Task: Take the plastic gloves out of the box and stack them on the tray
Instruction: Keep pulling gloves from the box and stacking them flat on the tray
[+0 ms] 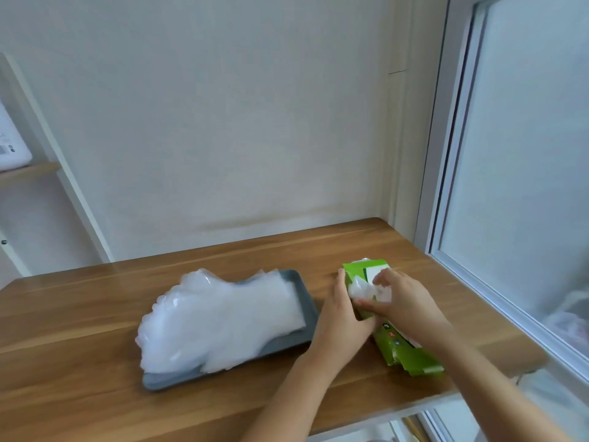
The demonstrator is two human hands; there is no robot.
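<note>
Translucent plastic glove [363, 290] pinched in right hand [403, 303], half out of green cardboard box [406, 350]; left hand [339, 319] grips box edge; grey rectangular tray [307, 301] just left.

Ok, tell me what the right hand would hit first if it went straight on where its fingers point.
The right hand pinches a crumpled clear plastic glove at the green cardboard box. Pushed on up-left, it would likely meet the left hand gripping the box's edge, though depth is unclear.
</note>
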